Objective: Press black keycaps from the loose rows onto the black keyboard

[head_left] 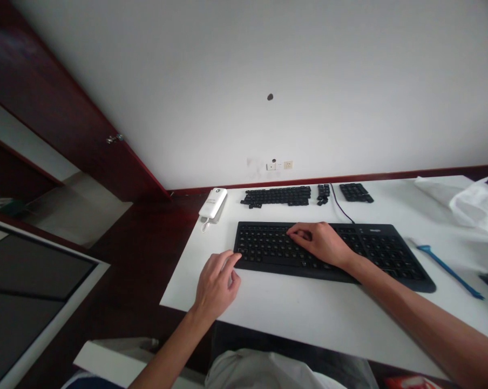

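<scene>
A black keyboard (276, 266) lies on the white table, its keycaps off and the bare key switches showing. My right hand (323, 242) is over its middle, fingers curled and pinched together at the upper rows of switches. Whatever the fingertips hold, if anything, is hidden. At the keyboard's lower left corner rests my left hand (217, 283), index finger touching the edge, thumb apart from it. Behind the keyboard, loose black keycaps are laid out in groups: a large block (276, 196), a narrow block (323, 193) and a number-pad block (355, 192).
A white power bank (213, 203) with a short cable sits at the table's back left. To the right lie a blue-handled brush (450, 272) and crumpled white sheeting (476, 202). The keyboard cable (341, 205) runs backward between keycap groups. A wall (228, 108) stands behind the table (268, 302).
</scene>
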`<state>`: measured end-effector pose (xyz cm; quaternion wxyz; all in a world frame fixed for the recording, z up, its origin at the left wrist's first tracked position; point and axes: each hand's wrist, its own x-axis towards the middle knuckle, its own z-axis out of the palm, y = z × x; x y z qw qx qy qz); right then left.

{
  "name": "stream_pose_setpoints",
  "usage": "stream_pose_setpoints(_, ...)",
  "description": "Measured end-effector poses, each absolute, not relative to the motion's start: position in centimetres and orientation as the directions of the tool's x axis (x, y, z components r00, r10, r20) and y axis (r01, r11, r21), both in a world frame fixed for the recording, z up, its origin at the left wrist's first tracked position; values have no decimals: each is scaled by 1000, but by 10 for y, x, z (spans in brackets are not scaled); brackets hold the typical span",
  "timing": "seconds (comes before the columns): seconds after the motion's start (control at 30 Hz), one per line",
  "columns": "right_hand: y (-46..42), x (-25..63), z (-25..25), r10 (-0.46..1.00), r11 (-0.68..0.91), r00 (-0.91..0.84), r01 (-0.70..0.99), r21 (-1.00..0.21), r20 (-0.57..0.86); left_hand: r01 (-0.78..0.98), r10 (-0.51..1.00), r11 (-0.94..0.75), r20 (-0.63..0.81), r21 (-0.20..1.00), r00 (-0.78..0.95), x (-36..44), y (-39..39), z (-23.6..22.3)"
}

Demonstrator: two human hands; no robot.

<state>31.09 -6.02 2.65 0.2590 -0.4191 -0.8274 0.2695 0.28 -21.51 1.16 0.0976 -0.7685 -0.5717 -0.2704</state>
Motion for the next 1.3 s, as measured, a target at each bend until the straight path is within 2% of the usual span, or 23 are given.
stream_pose_setpoints(0.27,-60,311,27,838,491,-514,561,-666,184,914,876,-341,428,219,224,5,-211,15)
stream_pose_setpoints(1.0,-60,311,25,845,483,-505,575,-661,177,909,889,-330,407,254,209,6,-210,15)
stream_pose_setpoints(1.17,-60,312,27,851,471,-486,538,-699,199,865,881,-334,450,374,146,5,-198,20)
stream_pose_setpoints(1.3,-43,328,25,873,470,-407,550,-691,270,816,880,-350,459,460,119,3,-155,34)
